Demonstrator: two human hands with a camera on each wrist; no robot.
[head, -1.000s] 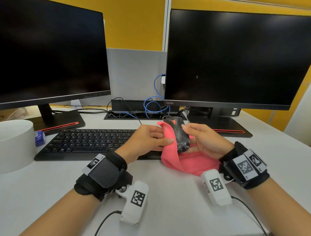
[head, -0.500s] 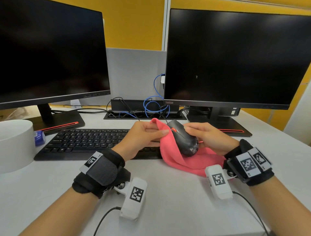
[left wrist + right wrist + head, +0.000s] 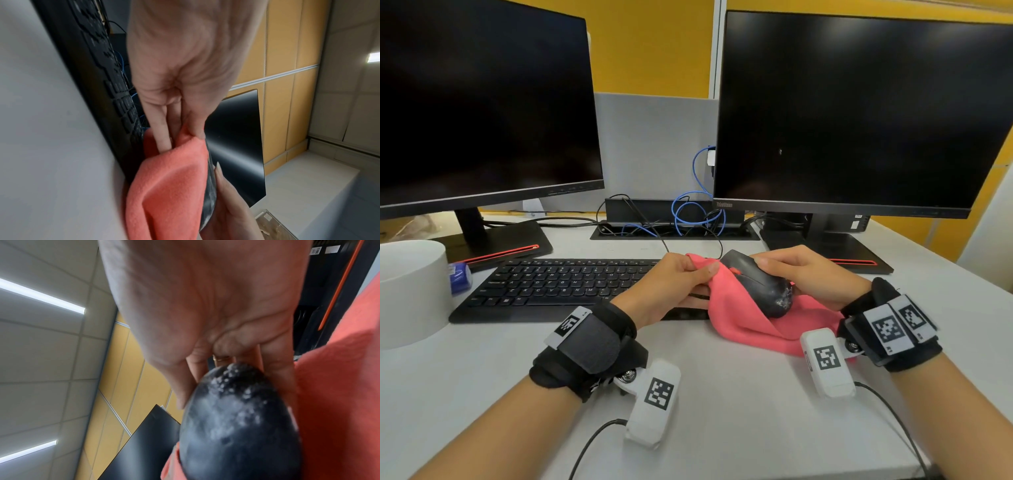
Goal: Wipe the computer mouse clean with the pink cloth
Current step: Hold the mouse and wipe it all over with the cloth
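Observation:
A black computer mouse (image 3: 760, 286) with whitish specks on its rear lies tilted in my right hand (image 3: 804, 274), whose thumb and fingers grip its sides. The specks on the mouse (image 3: 236, 418) show close up in the right wrist view. A pink cloth (image 3: 743, 315) drapes under and to the left of the mouse, down onto the desk. My left hand (image 3: 681, 281) pinches the cloth's upper edge against the mouse's left side. In the left wrist view the cloth (image 3: 170, 186) is folded over my left fingers (image 3: 162, 131).
A black keyboard (image 3: 551, 287) lies just left of the hands. Two dark monitors (image 3: 482, 102) (image 3: 859, 113) stand behind, with cables (image 3: 695, 212) between them. A white round container (image 3: 410, 291) sits far left, beside a small blue object (image 3: 460, 277). The white desk (image 3: 722, 411) stretches forward.
The mouse has tipped from standing nearly upright to lying lower and flatter in my right hand. My left hand with the cloth has slid up along its left side.

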